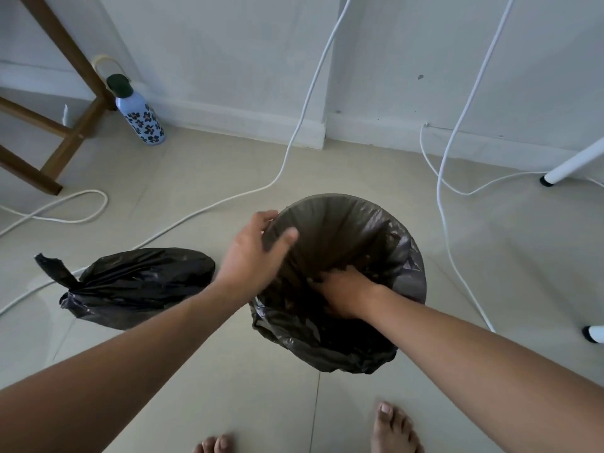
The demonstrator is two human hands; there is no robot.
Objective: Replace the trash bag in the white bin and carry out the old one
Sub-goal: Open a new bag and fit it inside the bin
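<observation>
1. Your left hand (253,253) sits at the far-left rim of the bin, which is fully covered by the new black bag (346,243). The thumb lies inside the mouth against the liner and the fingers (266,217) curl over the outside of the rim, so the bag's edge is pinched between them.
2. Your right hand (343,294) is down inside the bag's mouth, on the near side. Its fingers are buried in the dark plastic; you cannot tell from this view whether they are spread or gripping.
3. The liner is stretched smooth over the far rim. On the near and right sides it hangs in loose, crumpled folds over the outside of the bin.
4. The old bag (137,286), knotted at its left end, lies on the floor (506,256) just left of the bin, under your left forearm and apart from both hands.
5. Count: two black bags, one lining the bin and one tied on the floor. Two hands in view. Two bare feet at the near edge.
6. Also present: one flowered bottle (140,119) by the far wall, beside a wooden chair leg (75,132). Several white cables (294,142) trail across the floor. Two white furniture feet (568,165) stand at right.
</observation>
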